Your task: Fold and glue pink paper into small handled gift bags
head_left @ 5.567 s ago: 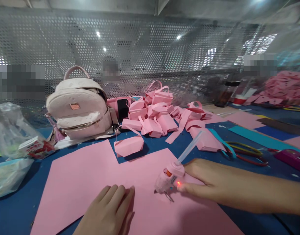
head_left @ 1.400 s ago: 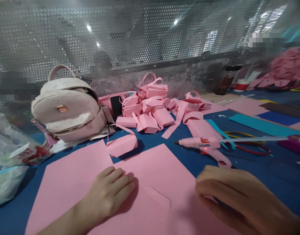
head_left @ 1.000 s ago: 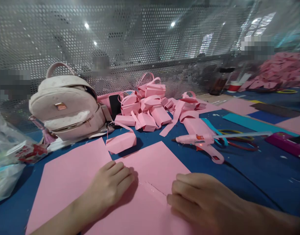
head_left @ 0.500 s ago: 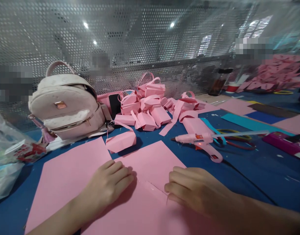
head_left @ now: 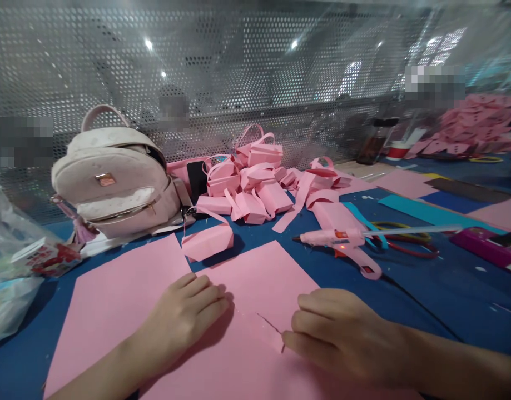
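Both my hands rest on pink paper sheets (head_left: 113,300) spread over the blue table. My left hand (head_left: 184,319) lies flat, fingers together, pressing the paper down. My right hand (head_left: 342,336) lies palm down on the right part of the paper, its fingertips at the end of a thin glued seam (head_left: 269,328) between two overlapping sheets. Neither hand holds anything. A pink glue gun (head_left: 342,240) with a long clear stick lies on the table beyond my right hand, its small red light on.
A pale pink backpack (head_left: 117,178) stands at the back left, a heap of small folded pink paper bags (head_left: 255,189) in the middle. One paper bag (head_left: 207,241) sits near the sheets. Plastic bags (head_left: 13,261) lie left, scissors (head_left: 405,244) and coloured sheets right, a perforated metal screen behind.
My right hand put the glue gun down on the table at the right, then came back onto the pink paper beside the seam. My left hand has stayed pressed on the sheet.
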`<state>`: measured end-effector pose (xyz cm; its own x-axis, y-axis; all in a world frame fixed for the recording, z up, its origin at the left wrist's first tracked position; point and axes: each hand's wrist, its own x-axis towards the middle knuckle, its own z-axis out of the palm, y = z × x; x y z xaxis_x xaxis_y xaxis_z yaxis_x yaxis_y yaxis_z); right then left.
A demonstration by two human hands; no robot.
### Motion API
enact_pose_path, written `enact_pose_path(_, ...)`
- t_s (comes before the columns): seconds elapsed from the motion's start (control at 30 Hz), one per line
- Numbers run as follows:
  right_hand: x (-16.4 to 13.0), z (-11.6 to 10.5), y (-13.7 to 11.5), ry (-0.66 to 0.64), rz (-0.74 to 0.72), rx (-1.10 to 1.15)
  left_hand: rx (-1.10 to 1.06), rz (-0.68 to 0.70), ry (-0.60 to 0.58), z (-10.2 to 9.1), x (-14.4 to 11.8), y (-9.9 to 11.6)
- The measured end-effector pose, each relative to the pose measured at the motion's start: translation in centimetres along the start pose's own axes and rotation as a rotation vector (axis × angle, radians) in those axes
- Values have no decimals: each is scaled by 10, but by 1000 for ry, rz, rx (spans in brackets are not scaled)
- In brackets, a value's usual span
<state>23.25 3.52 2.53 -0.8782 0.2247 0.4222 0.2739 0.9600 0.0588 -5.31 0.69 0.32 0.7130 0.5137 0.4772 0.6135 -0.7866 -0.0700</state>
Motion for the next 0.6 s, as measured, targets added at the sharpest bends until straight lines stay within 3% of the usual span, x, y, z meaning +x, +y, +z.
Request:
enact_pose_path(0.13,1,-1,3,-4,27,24,-86,-96,125,-10,4,-2)
enact_pose_path(0.27,5,-5,10,94,128,198,-12,-307,298,-32,16,-27)
enact_pose_path(0.37,12,-13,13,130,250,431,-89,-534,165,-38,28,-56)
enact_pose_path(0.47,19,-20,13,107,422,621,-471,-769,30,-29,39,-85)
enact_pose_path(0.6,21,-18,12,27,672,846,-615,-886,-22,-15,49,-110)
